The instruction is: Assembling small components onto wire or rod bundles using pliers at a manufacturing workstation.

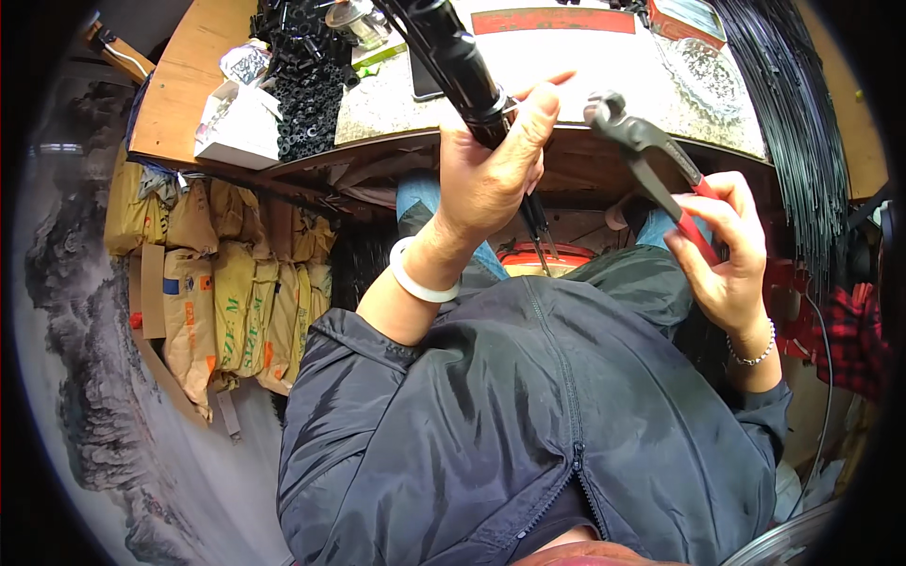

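A person in a dark zipped jacket (528,415) works at a wooden workbench (179,94). The left hand (491,170), a pale bangle (420,274) on its wrist, is wrapped around a black tube (458,61) that slants up over the bench's front edge, with thin wires trailing below the fist. Just right of the tube, the right hand (727,250) grips the red handles of end-cutting pincers (651,160), their dark head raised level with the bench edge. A heap of small black parts (302,85) lies on the bench, left of the tube.
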{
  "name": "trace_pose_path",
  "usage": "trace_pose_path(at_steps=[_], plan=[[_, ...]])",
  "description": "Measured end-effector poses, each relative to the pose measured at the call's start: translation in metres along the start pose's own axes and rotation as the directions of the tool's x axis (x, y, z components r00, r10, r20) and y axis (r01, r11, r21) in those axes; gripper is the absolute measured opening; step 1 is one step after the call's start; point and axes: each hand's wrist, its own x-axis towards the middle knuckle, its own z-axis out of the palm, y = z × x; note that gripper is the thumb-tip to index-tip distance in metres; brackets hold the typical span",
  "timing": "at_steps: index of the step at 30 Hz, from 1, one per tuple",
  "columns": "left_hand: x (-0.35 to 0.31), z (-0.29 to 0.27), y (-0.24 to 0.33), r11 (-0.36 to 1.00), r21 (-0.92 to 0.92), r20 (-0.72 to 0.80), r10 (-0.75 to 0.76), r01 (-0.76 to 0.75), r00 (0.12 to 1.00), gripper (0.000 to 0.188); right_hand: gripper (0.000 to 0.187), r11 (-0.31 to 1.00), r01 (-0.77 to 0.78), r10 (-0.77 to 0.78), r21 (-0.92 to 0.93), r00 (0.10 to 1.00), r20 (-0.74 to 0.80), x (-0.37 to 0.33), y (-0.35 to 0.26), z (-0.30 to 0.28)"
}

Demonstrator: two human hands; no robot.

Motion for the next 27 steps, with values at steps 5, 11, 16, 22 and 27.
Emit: trace_pose_path(at_steps=[5, 11, 16, 22, 27], plan=[[0.000, 0.003, -0.009, 0.978, 0.146, -0.040, 0.159, -0.152, 0.986, 0.011, 0.038, 0.878, 0.145, -0.224, -0.457, 0.967, -0.123, 0.012, -0.011, -0.010], [-0.004, 0.015, -0.004, 0.945, 0.314, -0.060, 0.113, -0.089, 0.992, 0.006, 0.037, 0.962, -0.174, 0.193, 0.210, 0.979, -0.070, 0.001, -0.008, -0.002], [-0.007, 0.026, -0.016, 0.892, 0.414, 0.009, 0.195, -0.181, 0.981, 0.018, 0.041, 0.932, -0.020, 0.111, 0.361, 0.967, -0.232, 0.025, -0.017, 0.055], [-0.009, 0.024, -0.025, 0.922, 0.306, 0.019, 0.242, -0.236, 0.970, 0.018, 0.023, 0.890, 0.094, 0.092, 0.447, 0.922, -0.377, 0.042, -0.021, 0.082], [-0.011, 0.022, -0.025, 0.939, 0.240, 0.000, 0.253, -0.246, 0.967, 0.015, 0.020, 0.941, 0.080, 0.065, 0.330, 0.911, -0.407, 0.041, -0.023, 0.087]])
